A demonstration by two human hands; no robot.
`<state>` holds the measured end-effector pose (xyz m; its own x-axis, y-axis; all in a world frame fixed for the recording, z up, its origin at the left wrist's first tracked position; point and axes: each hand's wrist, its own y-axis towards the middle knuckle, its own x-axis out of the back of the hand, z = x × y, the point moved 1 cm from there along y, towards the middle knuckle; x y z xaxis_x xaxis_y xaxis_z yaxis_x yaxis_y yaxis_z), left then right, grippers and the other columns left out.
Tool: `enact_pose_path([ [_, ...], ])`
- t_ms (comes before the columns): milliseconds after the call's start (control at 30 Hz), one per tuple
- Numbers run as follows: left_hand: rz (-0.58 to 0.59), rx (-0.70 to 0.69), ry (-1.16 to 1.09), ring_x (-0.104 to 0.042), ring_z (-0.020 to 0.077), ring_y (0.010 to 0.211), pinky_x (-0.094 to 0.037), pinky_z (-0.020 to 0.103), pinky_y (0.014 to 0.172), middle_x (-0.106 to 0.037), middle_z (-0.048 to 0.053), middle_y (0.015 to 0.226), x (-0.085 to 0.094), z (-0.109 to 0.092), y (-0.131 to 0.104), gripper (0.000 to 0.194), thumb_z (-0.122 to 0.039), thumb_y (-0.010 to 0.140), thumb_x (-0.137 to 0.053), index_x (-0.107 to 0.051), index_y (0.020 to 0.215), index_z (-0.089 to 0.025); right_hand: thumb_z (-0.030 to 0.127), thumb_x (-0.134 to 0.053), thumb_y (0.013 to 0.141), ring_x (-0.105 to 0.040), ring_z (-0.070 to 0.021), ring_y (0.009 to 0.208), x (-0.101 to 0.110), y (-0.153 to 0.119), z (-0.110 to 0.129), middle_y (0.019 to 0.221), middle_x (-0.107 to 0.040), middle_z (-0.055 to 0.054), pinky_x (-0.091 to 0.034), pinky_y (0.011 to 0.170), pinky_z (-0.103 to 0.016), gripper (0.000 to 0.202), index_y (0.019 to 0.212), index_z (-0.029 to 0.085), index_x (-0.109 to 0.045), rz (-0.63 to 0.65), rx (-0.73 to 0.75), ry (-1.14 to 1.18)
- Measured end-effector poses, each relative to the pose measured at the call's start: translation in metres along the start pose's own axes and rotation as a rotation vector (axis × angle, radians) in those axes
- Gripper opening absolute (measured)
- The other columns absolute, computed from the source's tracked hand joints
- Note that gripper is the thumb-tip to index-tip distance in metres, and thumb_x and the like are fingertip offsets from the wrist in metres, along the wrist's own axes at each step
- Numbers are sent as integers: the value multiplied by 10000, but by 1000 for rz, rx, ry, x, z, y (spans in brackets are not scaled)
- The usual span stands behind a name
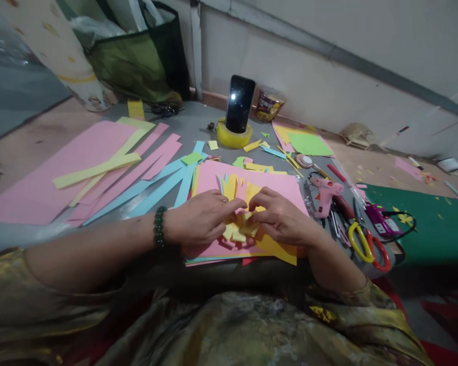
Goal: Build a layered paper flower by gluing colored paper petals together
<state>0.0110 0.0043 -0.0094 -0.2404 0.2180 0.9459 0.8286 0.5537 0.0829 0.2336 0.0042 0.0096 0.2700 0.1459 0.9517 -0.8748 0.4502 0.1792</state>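
Single head-worn view, set above and behind left hand [196, 217] and right hand [280, 216], facing forward and down, fairly near, wearer's clothing [229, 330] on their near side, worktop [198, 119] around and ahead, wall [289, 63] beyond.

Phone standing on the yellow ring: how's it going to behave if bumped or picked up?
The phone could tip if pushed near its top, since it stands tall on a much lower yellow ring. Probably stiff: it looks like a flat, straight-edged slab. Possibly slippery too, as its dark face is glossy enough to show a bright reflection.
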Motion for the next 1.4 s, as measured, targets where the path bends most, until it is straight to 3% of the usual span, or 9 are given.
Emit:
enact_pose_path([
  [167, -32, 5, 18, -638, 256, 816, -470, 346, 796, -710, 72, 869, -1, 0, 0, 477, -137, 808, -450, -555, 1271, -182, 47, -483, 821, -553, -209, 893, 2, -2, -4, 913, -673, -90, -464, 782, -333, 279, 829, 187, -724, -120, -31, 79],
  [267, -63, -3, 12, -647, 251, 846, -473, 342, 815, -730, 65, 892, 0, 2, -2, 533, -132, 808, -464, -537, 1332, -196, 178, -483, 852, -547, -179, 744, 4, -4, -11, 796, -640, -43, -423, 688, -299, 129, 830, 201, -608, -242, -306, 142],
  [400, -135, -51, -103, -661, 214, 887, -480, 311, 851, -775, 37, 976, 4, 8, -7, 549, -132, 853, -450, -503, 1392, -221, 412, -413, 923, -457, -161, 597, 3, -2, -17, 633, -530, 5, -296, 587, -283, 264, 731, 237, -460, -151, -654, 142],
  [533, -340, -21, -182, -672, 169, 868, -496, 284, 866, -775, 11, 951, 6, 20, -6, 437, -138, 901, -418, -584, 1295, -232, 464, -371, 924, -398, -150, 575, -2, 3, -19, 575, -440, 15, -252, 586, -289, 367, 632, 242, -359, -106, -653, 182],
  [667, -414, 2, -158, -679, 196, 966, -524, 322, 901, -768, 75, 1005, 7, 29, -1, 329, -184, 916, -437, -687, 1130, -194, 426, -437, 868, -385, -142, 575, -11, 6, -27, 593, -445, 29, -275, 576, -274, 285, 659, 250, -356, -304, -637, 256],
  [933, -125, -47, -90, -659, 253, 1169, -492, 415, 1046, -750, 134, 1215, 28, 18, 19, 283, -248, 925, -550, -739, 1131, -200, 436, -496, 862, -449, -148, 525, -20, 8, -39, 553, -514, 38, -365, 564, -287, 257, 685, 266, -418, -542, -595, 489],
  [1100, 75, -75, -44, -666, 249, 1143, -490, 356, 1014, -744, 128, 1226, 35, 4, 46, 386, -109, 845, -551, -722, 1180, -191, 459, -509, 884, -531, -162, 574, -19, 7, -42, 608, -623, 7, -435, 629, -304, 262, 721, 270, -428, -671, -550, 541],
  [1200, 210, -48, -43, -673, 236, 1063, -493, 320, 958, -753, 92, 1165, 33, -2, 62, 520, -30, 715, -569, -712, 1181, -210, 450, -501, 897, -537, -163, 572, -19, 7, -44, 625, -638, 1, -449, 642, -310, 254, 734, 275, -415, -752, -560, 550],
  [1400, 363, 61, -46, -624, 195, 817, -454, 288, 775, -732, -6, 864, 30, -4, 80, 345, -83, 618, -677, -711, 929, -229, 439, -488, 909, -548, -166, 603, -19, 6, -44, 662, -652, -4, -462, 667, -312, 240, 758, 273, -404, -837, -563, 554],
])
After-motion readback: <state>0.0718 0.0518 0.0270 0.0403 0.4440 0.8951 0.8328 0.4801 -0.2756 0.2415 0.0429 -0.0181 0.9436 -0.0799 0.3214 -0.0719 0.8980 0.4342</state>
